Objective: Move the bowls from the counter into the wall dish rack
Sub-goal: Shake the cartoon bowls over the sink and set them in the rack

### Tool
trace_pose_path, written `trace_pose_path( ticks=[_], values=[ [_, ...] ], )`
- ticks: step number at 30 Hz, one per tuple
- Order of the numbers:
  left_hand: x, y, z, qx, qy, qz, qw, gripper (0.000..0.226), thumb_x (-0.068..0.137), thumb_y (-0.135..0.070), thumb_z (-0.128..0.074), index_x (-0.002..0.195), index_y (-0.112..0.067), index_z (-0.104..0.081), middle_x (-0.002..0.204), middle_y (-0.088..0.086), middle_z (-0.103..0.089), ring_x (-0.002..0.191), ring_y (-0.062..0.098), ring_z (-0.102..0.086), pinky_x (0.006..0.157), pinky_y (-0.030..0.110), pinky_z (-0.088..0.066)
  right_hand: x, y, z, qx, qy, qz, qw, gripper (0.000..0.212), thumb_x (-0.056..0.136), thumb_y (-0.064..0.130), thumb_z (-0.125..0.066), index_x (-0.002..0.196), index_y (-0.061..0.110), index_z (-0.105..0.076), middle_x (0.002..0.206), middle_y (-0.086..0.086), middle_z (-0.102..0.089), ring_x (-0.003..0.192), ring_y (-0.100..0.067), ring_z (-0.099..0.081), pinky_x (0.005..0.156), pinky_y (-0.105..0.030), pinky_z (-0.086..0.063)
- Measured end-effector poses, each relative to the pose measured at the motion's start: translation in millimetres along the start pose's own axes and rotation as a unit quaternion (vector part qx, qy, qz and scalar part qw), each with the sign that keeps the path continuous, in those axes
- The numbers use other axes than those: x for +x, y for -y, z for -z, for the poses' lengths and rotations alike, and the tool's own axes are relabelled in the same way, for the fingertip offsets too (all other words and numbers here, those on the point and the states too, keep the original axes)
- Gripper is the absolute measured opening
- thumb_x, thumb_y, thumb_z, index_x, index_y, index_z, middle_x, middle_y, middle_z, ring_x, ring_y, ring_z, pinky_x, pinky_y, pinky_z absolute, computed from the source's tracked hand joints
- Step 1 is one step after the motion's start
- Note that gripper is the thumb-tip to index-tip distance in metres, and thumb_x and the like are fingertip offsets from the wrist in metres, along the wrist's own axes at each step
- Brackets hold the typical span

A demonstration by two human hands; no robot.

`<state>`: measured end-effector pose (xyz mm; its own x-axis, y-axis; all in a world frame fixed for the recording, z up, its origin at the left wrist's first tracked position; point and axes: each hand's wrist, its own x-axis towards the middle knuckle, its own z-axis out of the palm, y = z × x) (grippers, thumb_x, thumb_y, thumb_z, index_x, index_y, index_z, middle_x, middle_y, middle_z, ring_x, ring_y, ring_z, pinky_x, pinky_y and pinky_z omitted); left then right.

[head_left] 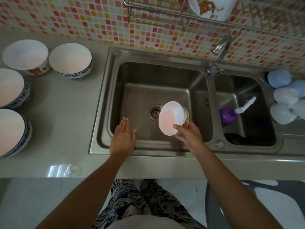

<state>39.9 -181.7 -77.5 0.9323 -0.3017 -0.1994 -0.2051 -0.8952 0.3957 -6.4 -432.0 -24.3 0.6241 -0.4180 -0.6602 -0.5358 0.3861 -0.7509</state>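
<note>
My right hand (189, 134) grips a small white bowl with a flower pattern (171, 117) by its rim, tilted on its side over the sink basin. My left hand (123, 138) hovers flat over the sink's front left, fingers apart and holding nothing. Several white bowls stand upright on the counter at the left: a flowered one (26, 55), a blue-patterned one (71, 61), and two larger blue-rimmed ones (9, 87) (11, 131) at the frame's edge. The wire wall dish rack (156, 15) hangs on the tiled wall at the top, with a flowered bowl (212, 7) in it.
A steel double sink (102, 90) fills the middle, with a drain (154, 112) and a tap (219, 52) behind. A purple pump bottle (228, 115) lies in the right basin. Pale blue and white round objects (283, 96) sit at the far right.
</note>
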Motion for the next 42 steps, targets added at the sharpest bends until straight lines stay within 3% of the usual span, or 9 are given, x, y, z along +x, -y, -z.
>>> trace_pose_path(
  ticks=[7,12,18,23,27,30,37,42],
  values=[
    [-2,-1,3,-0.014,0.000,0.005,1.000,0.063,0.099,-0.045,-0.022,0.149,-0.006,-0.017,0.156,0.013,-0.020,0.144,0.021,-0.020,0.118,0.033,-0.015,1,4,-8,-0.088,-0.030,0.054,0.994,0.069,0.067,0.010,-0.087,0.127,0.018,-0.054,0.120,-0.001,-0.063,0.110,-0.021,-0.061,0.077,-0.032,-0.060],
    [-3,-5,7,-0.014,0.004,0.011,1.000,0.064,0.099,-0.048,-0.020,0.149,-0.008,-0.017,0.157,0.012,-0.019,0.143,0.023,-0.023,0.117,0.034,-0.020,2,-1,-14,-0.193,-0.060,0.109,0.973,0.085,0.055,0.026,-0.093,0.129,0.023,-0.050,0.119,0.006,-0.060,0.107,-0.017,-0.059,0.082,-0.038,-0.060],
    [-5,-7,11,-0.015,0.001,0.015,1.000,0.064,0.099,-0.048,-0.022,0.148,-0.007,-0.020,0.155,0.013,-0.023,0.140,0.025,-0.030,0.115,0.036,-0.027,0,-5,-20,-0.261,-0.075,0.194,0.943,0.085,0.055,0.027,-0.094,0.124,0.020,-0.044,0.120,0.003,-0.053,0.108,-0.015,-0.056,0.075,-0.026,-0.058],
    [-4,-8,11,-0.016,0.000,0.015,1.000,0.064,0.099,-0.047,-0.025,0.148,-0.006,-0.022,0.155,0.013,-0.025,0.139,0.027,-0.032,0.114,0.037,-0.028,2,-17,-21,-0.427,-0.102,0.300,0.847,0.094,0.058,0.022,-0.093,0.135,0.014,-0.039,0.129,-0.005,-0.040,0.116,-0.021,-0.050,0.090,-0.035,-0.054],
    [-5,-8,11,-0.015,-0.002,0.012,1.000,0.064,0.099,-0.047,-0.025,0.147,-0.006,-0.024,0.154,0.014,-0.026,0.140,0.026,-0.031,0.114,0.036,-0.028,1,-25,-23,-0.550,-0.101,0.389,0.732,0.080,0.069,0.001,-0.080,0.136,0.009,-0.038,0.140,-0.017,-0.038,0.137,-0.034,-0.034,0.101,-0.047,-0.049],
    [-4,-7,10,-0.013,0.000,0.012,1.000,0.065,0.098,-0.049,-0.023,0.148,-0.006,-0.022,0.155,0.013,-0.024,0.141,0.025,-0.030,0.114,0.035,-0.026,0,-29,-22,-0.591,-0.111,0.406,0.688,0.071,0.071,-0.005,-0.074,0.134,0.005,-0.041,0.136,-0.020,-0.042,0.140,-0.039,-0.031,0.106,-0.047,-0.044],
    [-4,-6,9,-0.019,-0.001,0.013,1.000,0.066,0.098,-0.050,-0.021,0.149,-0.007,-0.020,0.156,0.012,-0.022,0.141,0.025,-0.028,0.114,0.035,-0.024,-5,-26,-22,-0.588,-0.106,0.367,0.713,0.074,0.074,-0.003,-0.075,0.137,0.006,-0.038,0.141,-0.018,-0.032,0.143,-0.038,-0.025,0.093,-0.050,-0.054],
    [-2,-4,10,-0.029,0.017,-0.001,0.999,0.065,0.099,-0.048,-0.020,0.150,-0.008,-0.012,0.158,0.009,-0.012,0.145,0.022,-0.018,0.116,0.032,-0.018,-11,-20,-28,-0.539,-0.110,0.355,0.756,0.081,0.072,0.007,-0.082,0.139,0.008,-0.036,0.140,-0.016,-0.035,0.130,-0.030,-0.043,0.095,-0.041,-0.054]
  ],
)
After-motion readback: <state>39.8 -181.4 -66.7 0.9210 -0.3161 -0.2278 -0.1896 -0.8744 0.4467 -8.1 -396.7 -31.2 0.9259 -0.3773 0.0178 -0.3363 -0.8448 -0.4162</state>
